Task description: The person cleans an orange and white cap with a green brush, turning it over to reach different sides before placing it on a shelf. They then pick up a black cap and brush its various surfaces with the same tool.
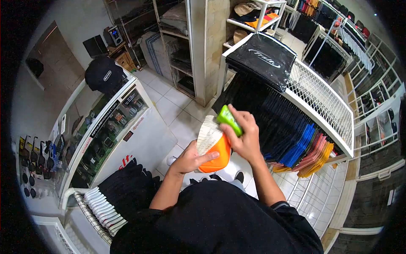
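Note:
In front of my chest, my left hand [191, 160] grips an orange cap [218, 160] from its left side, with the thumb lying across the orange fabric. A cream panel with dark printed lines [208, 134], which looks like the cap's brim, points up and away from me. My right hand [246, 137] is closed around a bright green, hand-sized block [228, 118], held over the right edge of the cap. Whether the block's underside touches the cap is hidden, and so is its exact kind.
On my right stands a white mesh-topped rack [323, 99] with hanging clothes and a black package [264, 59]. To the left are a glass display case [108, 131], a black cap [102, 75] and dark garments on white hangers [101, 207]. White floor tiles [174, 101] lie between.

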Demonstrator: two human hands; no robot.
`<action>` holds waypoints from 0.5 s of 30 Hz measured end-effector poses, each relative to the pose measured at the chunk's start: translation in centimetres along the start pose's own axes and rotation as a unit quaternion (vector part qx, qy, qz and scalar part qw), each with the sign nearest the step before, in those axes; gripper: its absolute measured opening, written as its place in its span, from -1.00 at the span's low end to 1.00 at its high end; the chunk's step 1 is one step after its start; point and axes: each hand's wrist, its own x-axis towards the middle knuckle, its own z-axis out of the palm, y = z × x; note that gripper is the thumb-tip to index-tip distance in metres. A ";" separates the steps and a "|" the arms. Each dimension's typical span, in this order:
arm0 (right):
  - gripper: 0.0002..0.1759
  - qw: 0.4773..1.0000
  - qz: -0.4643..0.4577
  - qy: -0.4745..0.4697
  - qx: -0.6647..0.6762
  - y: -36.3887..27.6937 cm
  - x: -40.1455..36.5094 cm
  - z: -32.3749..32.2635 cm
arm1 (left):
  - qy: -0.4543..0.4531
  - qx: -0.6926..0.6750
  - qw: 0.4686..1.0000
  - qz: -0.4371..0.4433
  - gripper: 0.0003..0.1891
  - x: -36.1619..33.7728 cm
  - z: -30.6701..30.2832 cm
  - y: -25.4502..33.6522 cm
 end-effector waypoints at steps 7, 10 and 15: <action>-0.35 0.995 0.003 -0.083 0.048 0.4 1.7 -0.4 | -0.046 0.060 0.997 -0.032 -0.53 -0.3 -0.5 0.4; -0.35 0.998 -0.042 -0.045 0.016 -0.5 0.8 -0.1 | -0.028 0.049 0.998 -0.030 -0.55 -0.4 -0.6 0.1; -0.30 0.996 -0.088 0.004 0.021 -1.2 -2.7 0.5 | 0.017 -0.031 0.996 0.084 -0.55 -0.5 -1.3 -0.8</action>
